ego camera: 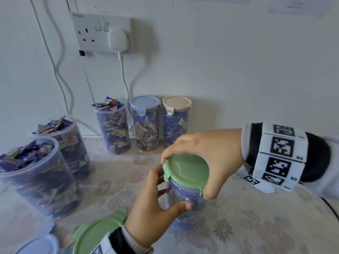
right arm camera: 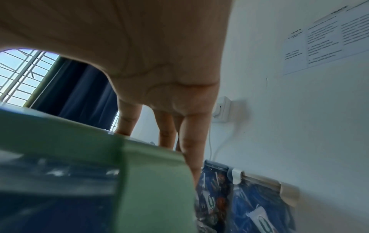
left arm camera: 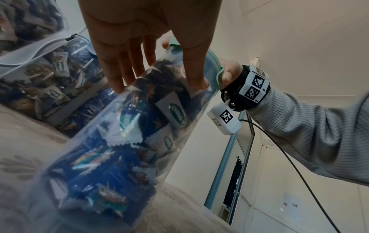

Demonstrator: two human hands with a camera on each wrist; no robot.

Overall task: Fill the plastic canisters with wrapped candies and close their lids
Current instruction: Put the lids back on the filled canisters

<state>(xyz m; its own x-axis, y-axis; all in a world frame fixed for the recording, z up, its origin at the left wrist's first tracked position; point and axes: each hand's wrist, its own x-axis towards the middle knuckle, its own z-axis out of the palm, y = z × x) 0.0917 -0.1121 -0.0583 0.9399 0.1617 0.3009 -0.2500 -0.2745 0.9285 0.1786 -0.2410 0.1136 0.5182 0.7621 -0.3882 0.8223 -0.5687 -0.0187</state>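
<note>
A clear canister (ego camera: 185, 204) full of blue wrapped candies stands on the table in front of me. A green lid (ego camera: 187, 171) sits on its top. My left hand (ego camera: 156, 200) grips the canister's body, thumb across the front. My right hand (ego camera: 200, 154) arches over the green lid (right arm camera: 119, 157), fingers on its far rim and thumb on the near clasp (left arm camera: 219, 77). The left wrist view shows the canister (left arm camera: 123, 134) close up, with my left hand (left arm camera: 151, 74) around it. At the wall, two candy-filled canisters carry a blue lid (ego camera: 144, 103) and a beige lid (ego camera: 176, 103).
Three open canisters heaped with candies stand at the left (ego camera: 36, 176), (ego camera: 66, 142) and at the wall (ego camera: 112, 127). A loose green lid (ego camera: 97, 233) and a pale blue lid (ego camera: 38, 244) lie near the front edge. A wall socket with a plug (ego camera: 118, 40) and cables hangs above.
</note>
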